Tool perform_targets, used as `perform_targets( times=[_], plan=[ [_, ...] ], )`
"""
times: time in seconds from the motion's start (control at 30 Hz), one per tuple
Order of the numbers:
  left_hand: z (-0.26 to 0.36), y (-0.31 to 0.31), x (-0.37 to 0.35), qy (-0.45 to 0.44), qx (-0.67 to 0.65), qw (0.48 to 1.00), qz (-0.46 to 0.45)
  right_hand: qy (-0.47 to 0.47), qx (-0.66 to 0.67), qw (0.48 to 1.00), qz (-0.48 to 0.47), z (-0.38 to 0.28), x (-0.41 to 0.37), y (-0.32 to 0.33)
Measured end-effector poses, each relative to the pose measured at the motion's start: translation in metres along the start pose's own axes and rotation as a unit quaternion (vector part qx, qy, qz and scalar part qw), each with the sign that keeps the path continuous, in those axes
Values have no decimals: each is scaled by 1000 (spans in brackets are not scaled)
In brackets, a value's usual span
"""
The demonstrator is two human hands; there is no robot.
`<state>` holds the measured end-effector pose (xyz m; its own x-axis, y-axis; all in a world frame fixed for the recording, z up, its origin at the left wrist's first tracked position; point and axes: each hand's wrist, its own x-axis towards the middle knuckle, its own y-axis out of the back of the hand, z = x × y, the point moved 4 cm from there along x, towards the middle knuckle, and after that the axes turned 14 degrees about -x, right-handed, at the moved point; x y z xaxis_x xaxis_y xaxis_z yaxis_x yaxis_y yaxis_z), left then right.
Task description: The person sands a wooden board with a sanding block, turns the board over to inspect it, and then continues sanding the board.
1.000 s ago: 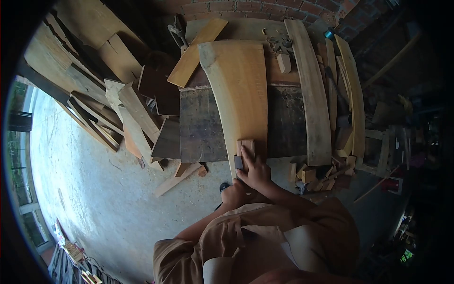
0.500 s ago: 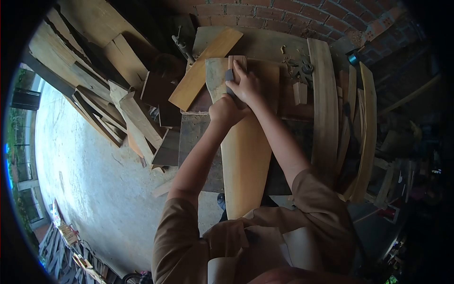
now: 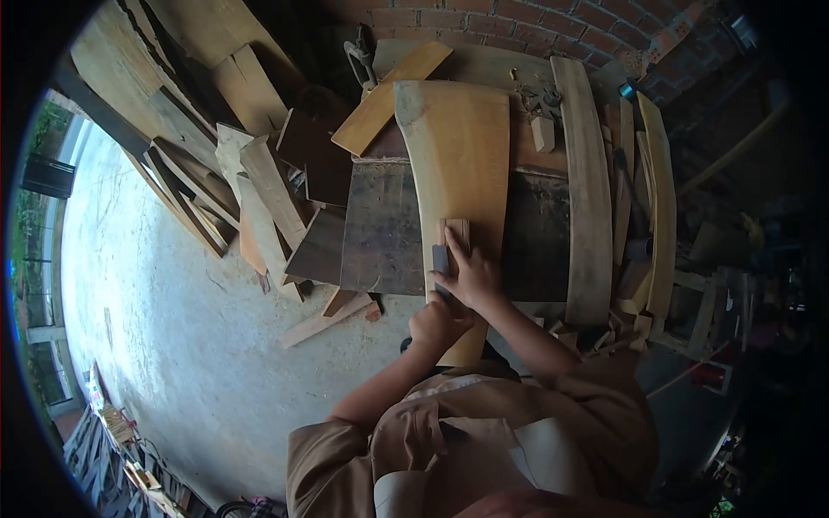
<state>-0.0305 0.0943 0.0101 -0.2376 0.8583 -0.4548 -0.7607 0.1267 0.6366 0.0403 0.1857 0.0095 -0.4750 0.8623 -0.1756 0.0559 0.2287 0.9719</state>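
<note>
The head view looks down on a dark, worn wooden tabletop (image 3: 380, 224) that stands against a red brick wall (image 3: 518, 19). A long, pale yellow wooden plank with a curved outline (image 3: 458, 147) lies lengthwise along the tabletop, running from the wall side toward the person, its near end reaching past the tabletop's edge.

The right hand (image 3: 472, 278) is clamped on a small rectangular wooden block with a dark grey part on its left side (image 3: 452, 237). The fingers wrap over the block's near end, and the block rests flat on the plank, a little nearer the person than the plank's middle. The left hand (image 3: 439, 324) is curled, just behind the right hand and touching it, over the near end of the plank. Whether it grips anything cannot be told. The two hands are together, with brown sleeves below them.

A narrow honey-coloured board (image 3: 389, 86) lies slantwise beside the plank's far left corner. To the right of the plank, a long, light, bowed board (image 3: 587, 190) lies along the tabletop, with further thin strips beside it. A small pale wooden offcut (image 3: 542, 134) stands between the plank and that board, near the wall. To the left of the tabletop, a heap of brown and pale timber pieces (image 3: 255, 190) leans on the grey concrete floor (image 3: 155, 293).
</note>
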Motion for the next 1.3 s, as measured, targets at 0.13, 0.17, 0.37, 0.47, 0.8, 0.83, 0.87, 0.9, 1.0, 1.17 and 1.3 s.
perform_targets(
  times=[0.13,0.17,0.37,0.47,0.8,0.83,0.87,0.9,1.0,1.17,1.3],
  plan=[
    [-35,-23,-61,35,-7,998,-57,-34,6,999,38,-23,-75,-19],
    [-40,-25,-63,68,-9,994,-85,-32,5,999,38,-23,-73,-19],
    [-17,-6,-8,9,11,1000,-23,22,1,997,78,-15,-4,-1],
    [8,36,68,-26,0,996,80,21,-2,998,51,-11,87,20],
    [79,173,296,27,-8,993,114,106,-46,993,-12,-19,375,86],
    [76,170,291,18,-12,989,146,83,-38,996,5,-18,371,82],
    [72,163,284,5,-17,985,172,79,-37,996,4,-16,360,75],
    [66,154,274,-1,-17,986,168,63,-19,998,1,-11,342,71],
    [55,120,210,-26,35,992,117,45,-19,999,-1,-6,265,55],
    [4,24,48,-20,-5,996,87,35,-22,999,32,-6,65,0],
    [-30,-20,-49,73,-54,994,-56,8,16,998,56,-18,-55,-15]
  ],
)
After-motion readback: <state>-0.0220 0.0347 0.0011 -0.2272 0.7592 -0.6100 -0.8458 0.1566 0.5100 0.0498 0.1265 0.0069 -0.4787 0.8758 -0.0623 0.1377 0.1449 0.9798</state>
